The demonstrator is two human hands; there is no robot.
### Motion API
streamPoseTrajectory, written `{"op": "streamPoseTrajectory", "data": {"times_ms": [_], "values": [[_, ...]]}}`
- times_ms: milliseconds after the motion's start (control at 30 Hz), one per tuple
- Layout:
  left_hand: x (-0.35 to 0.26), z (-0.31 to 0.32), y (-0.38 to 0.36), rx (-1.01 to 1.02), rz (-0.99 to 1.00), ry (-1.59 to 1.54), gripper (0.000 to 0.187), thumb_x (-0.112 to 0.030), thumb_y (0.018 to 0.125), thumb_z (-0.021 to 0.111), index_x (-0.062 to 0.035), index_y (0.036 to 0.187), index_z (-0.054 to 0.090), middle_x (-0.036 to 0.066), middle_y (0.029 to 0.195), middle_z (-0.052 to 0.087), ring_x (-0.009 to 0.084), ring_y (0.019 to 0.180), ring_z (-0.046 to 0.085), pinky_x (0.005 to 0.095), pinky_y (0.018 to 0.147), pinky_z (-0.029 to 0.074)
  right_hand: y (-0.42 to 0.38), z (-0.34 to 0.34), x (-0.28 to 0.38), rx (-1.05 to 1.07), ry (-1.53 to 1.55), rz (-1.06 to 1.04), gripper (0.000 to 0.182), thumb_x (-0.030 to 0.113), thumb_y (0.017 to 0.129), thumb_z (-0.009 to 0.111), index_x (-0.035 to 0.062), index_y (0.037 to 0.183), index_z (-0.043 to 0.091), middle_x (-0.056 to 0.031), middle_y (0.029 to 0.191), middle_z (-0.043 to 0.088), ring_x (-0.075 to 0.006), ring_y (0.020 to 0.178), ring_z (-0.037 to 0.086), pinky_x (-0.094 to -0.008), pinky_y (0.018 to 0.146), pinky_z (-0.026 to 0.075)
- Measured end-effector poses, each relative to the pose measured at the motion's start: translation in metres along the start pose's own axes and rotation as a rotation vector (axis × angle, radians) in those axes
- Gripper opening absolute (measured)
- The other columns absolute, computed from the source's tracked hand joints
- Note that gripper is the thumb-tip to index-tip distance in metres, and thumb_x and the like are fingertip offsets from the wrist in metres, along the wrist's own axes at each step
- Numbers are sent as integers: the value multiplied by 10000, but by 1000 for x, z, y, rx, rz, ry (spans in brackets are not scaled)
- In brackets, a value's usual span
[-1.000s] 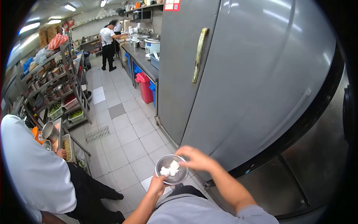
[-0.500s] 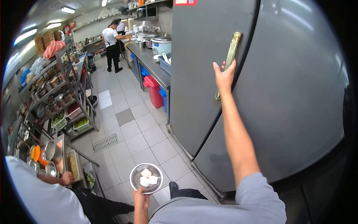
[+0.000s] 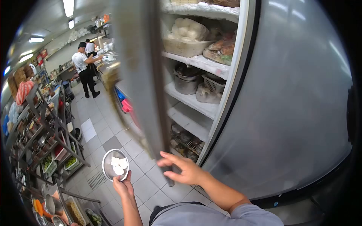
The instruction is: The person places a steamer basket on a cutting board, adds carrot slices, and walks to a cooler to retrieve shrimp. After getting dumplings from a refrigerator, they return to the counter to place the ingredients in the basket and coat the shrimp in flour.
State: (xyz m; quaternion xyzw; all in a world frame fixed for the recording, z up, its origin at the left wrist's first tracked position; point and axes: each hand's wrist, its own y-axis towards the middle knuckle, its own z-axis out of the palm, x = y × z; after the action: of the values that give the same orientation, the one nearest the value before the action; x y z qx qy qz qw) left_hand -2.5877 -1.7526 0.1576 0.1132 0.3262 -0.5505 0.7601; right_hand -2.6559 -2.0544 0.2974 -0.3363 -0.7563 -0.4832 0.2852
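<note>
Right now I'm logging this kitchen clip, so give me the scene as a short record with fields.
left hand: holds a small metal bowl from below
bowl contents: white pieces
right hand: on the edge of the fridge door
fridge door: open
fridge shelves: frosted, holding a basket, a metal pot, bags
background: two people at a counter

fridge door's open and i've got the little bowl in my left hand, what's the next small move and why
Probably swing the fridge door a bit wider with the right hand, which rests on its lower edge. The door is blurred and partly across the shelves, and the left hand holds the metal bowl of white pieces well outside.
</note>
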Motion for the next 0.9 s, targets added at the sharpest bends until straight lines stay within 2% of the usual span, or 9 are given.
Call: {"op": "streamPoseTrajectory", "data": {"times_ms": [67, 167, 233, 300, 500, 567, 667, 833, 900], "values": [[4, 4, 35, 38, 20, -46, 553, -76, 851, 462, 91, 1377, 429, 234, 1373, 537, 368, 1211, 610, 572, 988, 561, -3, -19, -19, -41, 43, 193, 563, 30, 939, 686, 59, 1474, 515, -87, 1085, 744, -143, 941, 705, -291, 869, 559], [11, -1, 102, -3, -27, -129, 487, -48, 841, 460, 89, 1308, 475, 198, 1300, 578, 341, 1160, 623, 517, 985, 558, 6, -50, -55, -188, -60, 386, 462, 44, 953, 675, 51, 1404, 576, -47, 1085, 726, -99, 920, 659, -258, 821, 536], [6, -12, 141, -18, -80, -58, 323, -113, 946, 485, 89, 1184, 568, 166, 1204, 632, 314, 1120, 636, 443, 1003, 543, 18, -65, -78, -300, -94, 387, 435, 56, 957, 677, 58, 1384, 591, -36, 1089, 719, -82, 931, 638, -255, 812, 523], [-15, -25, 185, 15, -84, -50, 320, -163, 1000, 501, 82, 1183, 595, 168, 1202, 647, 317, 1129, 634, 455, 1011, 539, 45, -77, -84, -418, -245, 362, 345, 91, 952, 696, 50, 1293, 660, -33, 1108, 710, -98, 925, 640, -257, 794, 512], [-72, -29, 290, -49, -42, -59, 376, -171, 1043, 552, 93, 1311, 538, 188, 1307, 612, 336, 1147, 632, 455, 1006, 549, 175, -147, -137, -579, -584, 248, 394, 137, 929, 706, 31, 1305, 650, -91, 1136, 733, -158, 918, 659, -309, 812, 534], [-82, -33, 311, -99, -34, -72, 379, -84, 995, 523, 95, 1329, 524, 196, 1318, 608, 335, 1174, 623, 460, 1024, 546, 216, -175, -169, -585, -731, 235, 438, 127, 898, 720, 17, 1314, 638, -117, 1145, 728, -183, 899, 664, -312, 828, 539], [-85, -117, 376, -178, -52, -138, 475, -9, 888, 473, 95, 1351, 503, 197, 1305, 611, 326, 1190, 619, 468, 1049, 542, 274, -196, -182, -594, -754, 398, 467, 131, 885, 720, 19, 1329, 625, -139, 1169, 724, -246, 947, 692, -353, 879, 546], [-114, -181, 363, -207, 56, -77, 567, 5, 801, 444, 80, 1362, 486, 215, 1320, 578, 370, 1200, 610, 533, 1026, 554, 319, -247, -240, -462, -1126, 608, 572, 197, 814, 767, 56, 1349, 622, -171, 1227, 705, -346, 1145, 662, -420, 1002, 513], [-123, -181, 352, -239, 52, -63, 572, 6, 805, 443, 94, 1369, 468, 236, 1335, 556, 418, 1202, 601, 572, 984, 573, 331, -260, -250, -426, -1123, 639, 642, 181, 766, 811, 53, 1363, 612, -164, 1178, 708, -306, 1075, 677, -388, 949, 531]]}}
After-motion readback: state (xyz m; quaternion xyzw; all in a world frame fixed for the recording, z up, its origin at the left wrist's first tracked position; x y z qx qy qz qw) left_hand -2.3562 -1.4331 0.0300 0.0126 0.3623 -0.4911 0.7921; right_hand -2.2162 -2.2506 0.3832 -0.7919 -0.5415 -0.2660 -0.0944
